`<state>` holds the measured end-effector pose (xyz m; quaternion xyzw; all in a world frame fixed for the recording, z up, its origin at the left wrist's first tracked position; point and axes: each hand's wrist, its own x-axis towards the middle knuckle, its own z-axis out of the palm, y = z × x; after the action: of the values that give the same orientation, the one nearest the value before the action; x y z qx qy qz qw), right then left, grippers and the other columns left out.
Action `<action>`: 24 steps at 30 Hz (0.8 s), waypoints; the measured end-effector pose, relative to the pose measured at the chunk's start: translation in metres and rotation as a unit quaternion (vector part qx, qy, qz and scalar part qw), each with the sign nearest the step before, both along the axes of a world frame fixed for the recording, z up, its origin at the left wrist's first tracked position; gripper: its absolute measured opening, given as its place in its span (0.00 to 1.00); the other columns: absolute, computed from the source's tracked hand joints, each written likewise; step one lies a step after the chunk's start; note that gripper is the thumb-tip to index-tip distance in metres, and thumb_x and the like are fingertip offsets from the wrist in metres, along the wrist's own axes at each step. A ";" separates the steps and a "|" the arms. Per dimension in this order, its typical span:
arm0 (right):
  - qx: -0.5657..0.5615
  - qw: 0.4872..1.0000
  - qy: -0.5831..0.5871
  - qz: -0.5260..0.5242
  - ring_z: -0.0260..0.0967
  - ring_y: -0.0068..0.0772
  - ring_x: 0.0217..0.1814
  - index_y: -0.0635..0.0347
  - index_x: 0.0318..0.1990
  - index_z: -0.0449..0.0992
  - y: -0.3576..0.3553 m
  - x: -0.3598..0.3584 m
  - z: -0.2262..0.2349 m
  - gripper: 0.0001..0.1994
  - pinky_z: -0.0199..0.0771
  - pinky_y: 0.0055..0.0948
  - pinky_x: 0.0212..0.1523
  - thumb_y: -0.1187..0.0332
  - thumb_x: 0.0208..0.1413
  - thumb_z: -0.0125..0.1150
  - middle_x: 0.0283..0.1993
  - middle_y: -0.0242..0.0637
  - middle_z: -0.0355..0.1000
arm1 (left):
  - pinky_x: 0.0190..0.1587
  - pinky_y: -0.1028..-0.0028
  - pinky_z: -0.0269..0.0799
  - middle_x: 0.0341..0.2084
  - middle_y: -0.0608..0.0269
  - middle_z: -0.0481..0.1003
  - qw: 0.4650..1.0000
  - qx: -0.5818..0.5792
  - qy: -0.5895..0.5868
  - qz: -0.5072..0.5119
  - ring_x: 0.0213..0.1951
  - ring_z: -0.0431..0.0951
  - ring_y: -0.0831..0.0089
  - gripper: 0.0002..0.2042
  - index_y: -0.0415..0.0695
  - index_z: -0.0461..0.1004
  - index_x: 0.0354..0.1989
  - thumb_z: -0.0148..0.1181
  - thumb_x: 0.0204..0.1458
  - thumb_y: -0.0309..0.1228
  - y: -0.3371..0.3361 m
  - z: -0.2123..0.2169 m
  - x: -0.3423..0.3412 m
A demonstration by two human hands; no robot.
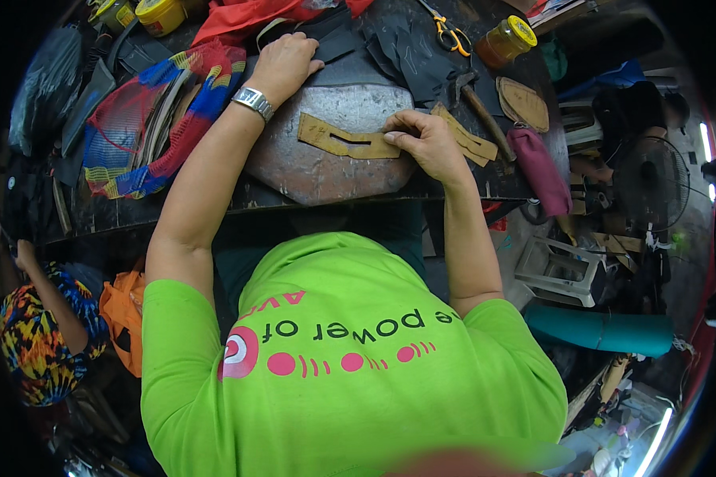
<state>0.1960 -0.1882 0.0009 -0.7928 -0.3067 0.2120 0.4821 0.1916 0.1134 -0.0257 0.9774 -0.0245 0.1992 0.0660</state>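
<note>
My right hand [426, 143] pinches one end of a tan pattern piece [326, 143] with a long slot cut in it. The piece lies over a worn stone-like slab [330, 181] at the table's near edge. My left hand [282, 67], with a watch [253, 102] on its wrist, reaches beyond the slab to dark flat pieces [332, 38]. Its thumb stands apart from the bent fingers, and nothing shows between them. Just right of my right hand are more tan pattern pieces [468, 137].
A hammer [485, 111], a rounded tan piece [523, 103], a maroon pouch [539, 169], orange-handled scissors [451, 38] and a yellow-lidded jar [507, 41] lie to the right. Leftward sits a colourful mesh bag [155, 119]. Another person's arm [54, 298] shows at far left.
</note>
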 end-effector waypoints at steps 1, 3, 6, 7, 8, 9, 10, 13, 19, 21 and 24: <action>-0.018 1.000 -0.010 -0.001 0.70 0.17 0.38 0.67 0.42 0.82 0.001 -0.002 -0.001 0.07 0.72 0.23 0.42 0.76 0.57 0.68 0.33 0.26 0.76 | 0.49 0.56 0.79 0.39 0.53 0.80 1.000 -0.004 0.009 0.001 0.47 0.82 0.53 0.12 0.42 0.82 0.40 0.69 0.55 0.38 0.000 0.000 -0.002; -0.035 0.999 -0.016 -0.002 0.70 0.18 0.37 0.67 0.42 0.81 0.003 -0.003 -0.001 0.07 0.72 0.24 0.42 0.76 0.57 0.68 0.33 0.27 0.76 | 0.48 0.56 0.79 0.38 0.51 0.82 1.000 -0.011 0.007 -0.003 0.44 0.83 0.53 0.12 0.44 0.83 0.40 0.67 0.56 0.39 0.000 0.003 -0.003; -0.050 0.998 -0.032 -0.010 0.70 0.18 0.37 0.68 0.42 0.81 0.004 -0.003 0.000 0.07 0.72 0.24 0.41 0.76 0.57 0.68 0.34 0.28 0.76 | 0.48 0.57 0.79 0.42 0.50 0.82 0.997 -0.056 0.030 0.033 0.44 0.83 0.52 0.12 0.45 0.84 0.43 0.64 0.59 0.39 0.002 0.008 0.000; -0.053 0.998 -0.037 -0.009 0.70 0.18 0.37 0.68 0.42 0.81 0.004 -0.004 0.000 0.07 0.71 0.24 0.41 0.76 0.57 0.68 0.34 0.29 0.76 | 0.49 0.58 0.78 0.45 0.50 0.82 0.995 -0.078 0.033 0.048 0.45 0.83 0.51 0.13 0.45 0.84 0.45 0.64 0.60 0.39 0.002 0.008 0.001; -0.055 0.997 -0.046 -0.011 0.73 0.26 0.38 0.66 0.42 0.82 0.004 -0.004 -0.001 0.08 0.73 0.27 0.42 0.74 0.56 0.68 0.34 0.34 0.77 | 0.48 0.59 0.78 0.45 0.49 0.82 0.991 -0.118 0.015 0.056 0.45 0.83 0.51 0.13 0.45 0.84 0.45 0.64 0.60 0.40 0.003 0.008 0.001; -0.056 0.997 -0.057 -0.010 0.76 0.33 0.38 0.64 0.42 0.82 0.005 -0.004 -0.002 0.09 0.74 0.31 0.42 0.72 0.55 0.69 0.35 0.39 0.79 | 0.48 0.60 0.78 0.45 0.48 0.82 0.986 -0.158 -0.013 0.060 0.44 0.83 0.51 0.13 0.45 0.84 0.45 0.64 0.60 0.40 0.005 0.008 -0.001; -0.062 0.996 -0.067 -0.014 0.80 0.40 0.39 0.62 0.42 0.83 0.005 -0.004 -0.003 0.09 0.76 0.35 0.43 0.70 0.54 0.69 0.36 0.45 0.81 | 0.48 0.61 0.78 0.45 0.47 0.82 0.977 -0.201 -0.031 0.068 0.44 0.84 0.52 0.13 0.45 0.84 0.45 0.64 0.60 0.40 0.006 0.008 -0.002; -0.057 0.997 -0.053 -0.022 0.80 0.41 0.39 0.62 0.42 0.82 0.004 -0.004 -0.006 0.09 0.76 0.35 0.43 0.70 0.54 0.69 0.36 0.45 0.81 | 0.49 0.69 0.77 0.43 0.54 0.83 0.942 -0.281 -0.185 -0.020 0.44 0.84 0.63 0.10 0.42 0.84 0.45 0.66 0.60 0.34 0.003 0.012 -0.008; -0.036 0.999 -0.040 -0.004 0.70 0.19 0.38 0.67 0.42 0.80 0.002 -0.002 -0.008 0.06 0.72 0.24 0.42 0.77 0.58 0.67 0.33 0.28 0.74 | 0.51 0.68 0.73 0.39 0.62 0.83 0.880 -0.317 -0.344 -0.076 0.45 0.82 0.64 0.07 0.46 0.86 0.40 0.72 0.54 0.29 -0.013 0.041 -0.033; 0.006 1.000 0.000 0.004 0.68 0.17 0.35 0.66 0.42 0.81 -0.001 0.000 -0.007 0.06 0.69 0.22 0.39 0.76 0.57 0.67 0.33 0.26 0.74 | 0.48 0.68 0.72 0.38 0.65 0.83 0.904 -0.219 -0.354 -0.096 0.44 0.82 0.66 0.07 0.48 0.86 0.39 0.73 0.52 0.29 -0.015 0.051 -0.054; 0.065 0.994 0.072 -0.041 0.68 0.17 0.36 0.65 0.40 0.81 -0.011 0.004 -0.006 0.06 0.70 0.22 0.40 0.76 0.56 0.67 0.33 0.25 0.75 | 0.46 0.68 0.68 0.36 0.72 0.82 0.935 -0.082 -0.321 -0.125 0.40 0.81 0.71 0.08 0.51 0.85 0.37 0.74 0.48 0.29 -0.023 0.056 -0.096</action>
<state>0.1999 -0.1991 -0.0049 -0.7546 -0.2517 0.2279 0.5615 0.0960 0.0902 0.0304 0.8415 -0.1497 0.4942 0.1585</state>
